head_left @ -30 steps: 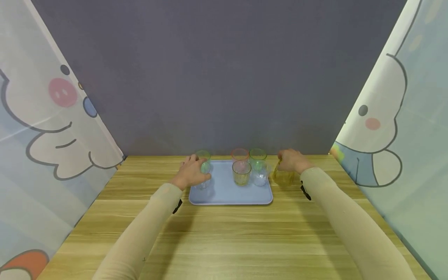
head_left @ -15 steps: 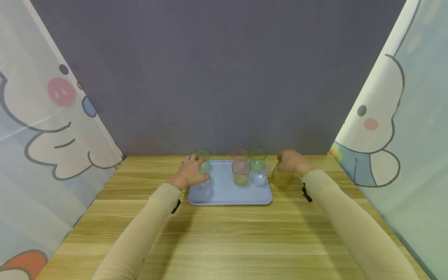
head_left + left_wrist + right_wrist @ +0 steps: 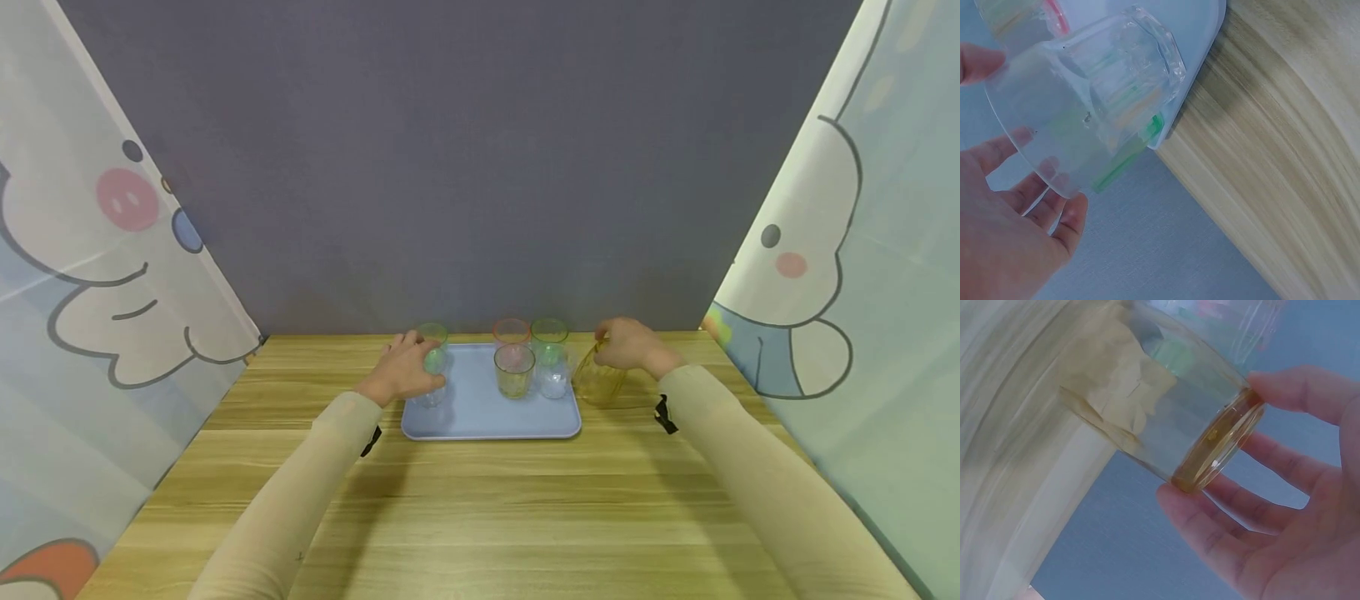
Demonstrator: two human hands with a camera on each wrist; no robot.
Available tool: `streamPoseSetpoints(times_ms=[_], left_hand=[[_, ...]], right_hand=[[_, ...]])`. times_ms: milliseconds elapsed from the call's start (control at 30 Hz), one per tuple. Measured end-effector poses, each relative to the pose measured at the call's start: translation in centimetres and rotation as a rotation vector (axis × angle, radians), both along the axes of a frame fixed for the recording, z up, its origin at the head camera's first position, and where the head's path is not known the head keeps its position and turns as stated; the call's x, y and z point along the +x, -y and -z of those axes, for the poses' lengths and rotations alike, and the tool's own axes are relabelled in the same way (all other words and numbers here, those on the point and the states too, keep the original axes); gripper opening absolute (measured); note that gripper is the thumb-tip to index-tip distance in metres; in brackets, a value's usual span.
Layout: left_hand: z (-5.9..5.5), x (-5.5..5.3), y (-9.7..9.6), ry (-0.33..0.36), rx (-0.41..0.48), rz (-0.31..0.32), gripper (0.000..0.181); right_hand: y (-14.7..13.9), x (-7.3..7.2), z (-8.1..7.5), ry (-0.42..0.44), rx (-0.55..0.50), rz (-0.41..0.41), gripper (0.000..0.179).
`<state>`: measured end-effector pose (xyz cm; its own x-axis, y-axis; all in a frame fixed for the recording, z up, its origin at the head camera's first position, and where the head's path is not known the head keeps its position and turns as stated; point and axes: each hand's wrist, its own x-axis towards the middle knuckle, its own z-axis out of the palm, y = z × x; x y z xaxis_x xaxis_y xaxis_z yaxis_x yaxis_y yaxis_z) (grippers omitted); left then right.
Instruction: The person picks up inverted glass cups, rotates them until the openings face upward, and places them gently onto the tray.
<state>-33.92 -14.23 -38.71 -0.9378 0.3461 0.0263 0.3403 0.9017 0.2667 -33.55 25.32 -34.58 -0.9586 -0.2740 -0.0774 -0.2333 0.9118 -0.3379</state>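
Note:
My right hand (image 3: pixel 628 344) grips an amber drinking glass (image 3: pixel 600 385) just right of the tray. In the right wrist view its thick base (image 3: pixel 1219 447) lies between thumb and fingers, so the glass is upside down, with its mouth pointing away from the palm. It leans in the head view, lower end to the left. At the tray's left end my left hand (image 3: pixel 405 371) holds a clear glass (image 3: pixel 1085 106) near its rim, thumb on one side and fingers on the other. That glass stands mouth up, partly hidden by the hand in the head view.
On the blue tray (image 3: pixel 487 423) stand a pale yellow glass (image 3: pixel 514 381), a clear glass (image 3: pixel 553 382), a pink glass (image 3: pixel 512 331) and a green glass (image 3: pixel 550 332). Another green glass (image 3: pixel 433 335) is behind my left hand. A grey panel (image 3: pixel 480 208) rises behind the wooden table (image 3: pixel 510 517).
The amber glass has shifted a little left towards the tray and tipped further, its lower end swinging left under my right hand. My left hand keeps its hold on the clear glass.

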Motion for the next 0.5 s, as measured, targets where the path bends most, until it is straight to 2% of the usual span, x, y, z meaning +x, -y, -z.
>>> streamPoseSetpoints(times_ms=[200, 500], left_hand=[[0.0, 0.1, 0.1, -0.002, -0.013, 0.003, 0.072], [0.4, 0.3, 0.1, -0.027, 0.021, -0.005, 0.071]], right_hand=[[0.0, 0.5, -0.6, 0.008, -0.024, -0.004, 0.049], [-0.3, 1.8, -1.6, -0.077, -0.022, -0.029, 0.046]])
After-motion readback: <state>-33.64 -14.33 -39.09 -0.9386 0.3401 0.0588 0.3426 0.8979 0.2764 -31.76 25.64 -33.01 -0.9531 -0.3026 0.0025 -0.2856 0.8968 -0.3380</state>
